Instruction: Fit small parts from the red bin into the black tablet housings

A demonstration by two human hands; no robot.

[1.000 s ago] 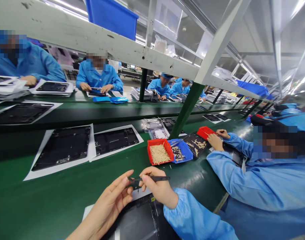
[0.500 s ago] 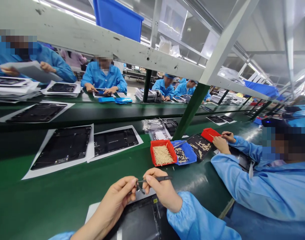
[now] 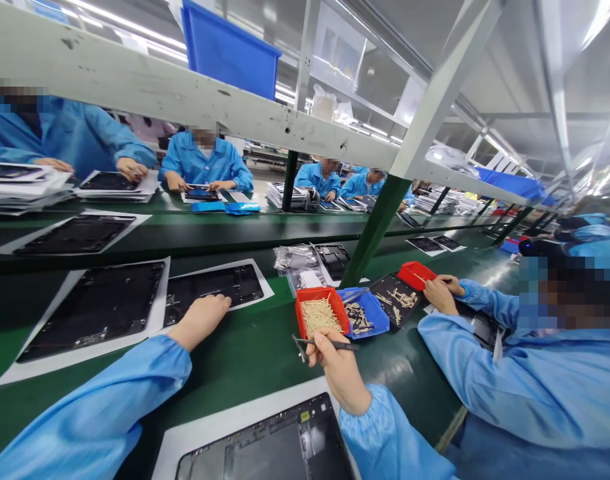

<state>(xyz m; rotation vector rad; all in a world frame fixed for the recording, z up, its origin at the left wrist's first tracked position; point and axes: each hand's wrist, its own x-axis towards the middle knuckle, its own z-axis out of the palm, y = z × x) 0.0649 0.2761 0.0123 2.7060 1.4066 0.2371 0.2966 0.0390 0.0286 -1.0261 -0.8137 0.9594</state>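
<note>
Right hand point(image 3: 337, 370) pinching black tweezers point(image 3: 335, 345), left hand point(image 3: 199, 322) open and empty, beside black tablet housing point(image 3: 219, 285)

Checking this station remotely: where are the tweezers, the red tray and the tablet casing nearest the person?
Tweezers point(image 3: 347, 345): head view, on the dark shaft.
Red tray point(image 3: 321, 291): head view, on the far rim.
Tablet casing point(image 3: 265, 443): head view, on the black inner face.

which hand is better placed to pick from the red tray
Right, probably: the right hand holds black tweezers with their tips just beside the red tray, while the left hand lies farther off, by a black panel.
</note>
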